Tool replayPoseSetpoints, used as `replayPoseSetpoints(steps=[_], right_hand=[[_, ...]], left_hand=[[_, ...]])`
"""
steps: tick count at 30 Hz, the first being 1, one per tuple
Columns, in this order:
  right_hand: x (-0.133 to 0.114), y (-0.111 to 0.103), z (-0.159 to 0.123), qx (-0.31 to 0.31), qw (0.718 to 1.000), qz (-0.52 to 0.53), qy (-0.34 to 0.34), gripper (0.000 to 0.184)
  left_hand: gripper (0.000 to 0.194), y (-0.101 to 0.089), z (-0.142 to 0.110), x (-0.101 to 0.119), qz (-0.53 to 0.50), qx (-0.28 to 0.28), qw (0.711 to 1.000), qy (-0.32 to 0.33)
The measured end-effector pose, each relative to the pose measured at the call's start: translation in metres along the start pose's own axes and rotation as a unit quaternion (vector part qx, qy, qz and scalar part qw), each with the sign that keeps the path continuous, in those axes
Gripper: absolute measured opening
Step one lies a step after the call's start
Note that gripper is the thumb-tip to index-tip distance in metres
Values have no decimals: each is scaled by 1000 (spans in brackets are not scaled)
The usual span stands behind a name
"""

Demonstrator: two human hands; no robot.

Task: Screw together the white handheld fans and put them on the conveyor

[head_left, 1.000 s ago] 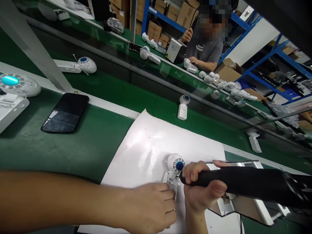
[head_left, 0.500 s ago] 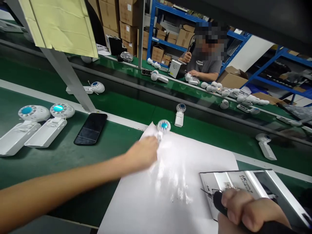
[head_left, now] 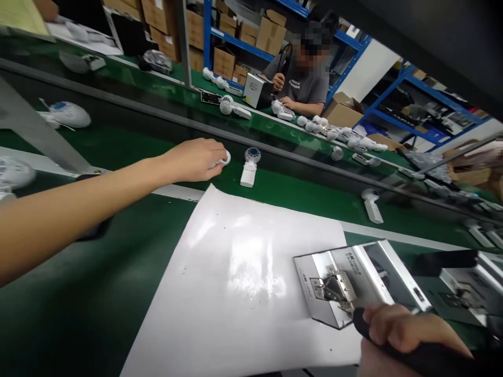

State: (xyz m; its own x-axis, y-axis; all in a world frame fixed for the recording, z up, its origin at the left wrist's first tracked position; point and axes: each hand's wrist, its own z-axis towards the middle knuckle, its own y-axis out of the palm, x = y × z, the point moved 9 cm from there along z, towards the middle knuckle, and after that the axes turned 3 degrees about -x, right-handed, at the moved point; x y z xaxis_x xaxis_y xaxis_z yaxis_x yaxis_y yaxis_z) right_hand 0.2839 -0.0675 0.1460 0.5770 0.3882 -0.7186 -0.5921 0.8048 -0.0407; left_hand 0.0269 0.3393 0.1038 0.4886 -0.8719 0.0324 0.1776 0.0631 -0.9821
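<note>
Over the far green strip, left: my left hand, fingers curled and pinching a white rounded plastic device, mostly hidden. Just right of it: one white round-headed unit with blue centre. Near right: my right hand, fingers wrapped around a black cylindrical-handled tool, beside a silver metal box with printed lettering. Between hands: glossy white sheet.

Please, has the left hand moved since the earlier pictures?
Yes. Judged against the white sheet, the left hand has moved forward: earlier it was over the sheet, now it is past the sheet's far left corner.
</note>
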Motion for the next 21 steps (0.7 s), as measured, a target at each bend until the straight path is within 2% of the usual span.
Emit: replayPoseSetpoints(steps=[3,5,7,10,12,14,17,21], right_hand=[[-8,26,7,50,998,-17,-30,49],[-7,44,10,49,998,-11,-38,53],[-4,51,10,52,998,-1,-33,52],[-2,56,7,31,999,27,-12,54],[1,65,2,-12,995,89,32,59],[5,78,-6,-45,980,169,93,66],[1,92,-15,-61,959,245,133,67],[-12,105,-14,-95,962,236,98,39]], left_hand=[[51,29,38,26,-35,-61,996,54],[45,50,54,33,-48,-97,992,62],[36,62,62,36,-58,-104,991,62],[35,60,65,42,-80,-85,991,61],[36,51,61,59,-99,-68,990,68],[32,44,52,90,-115,-58,987,93],[20,46,19,160,-123,-57,978,159],[13,57,-54,254,-116,-45,963,237]])
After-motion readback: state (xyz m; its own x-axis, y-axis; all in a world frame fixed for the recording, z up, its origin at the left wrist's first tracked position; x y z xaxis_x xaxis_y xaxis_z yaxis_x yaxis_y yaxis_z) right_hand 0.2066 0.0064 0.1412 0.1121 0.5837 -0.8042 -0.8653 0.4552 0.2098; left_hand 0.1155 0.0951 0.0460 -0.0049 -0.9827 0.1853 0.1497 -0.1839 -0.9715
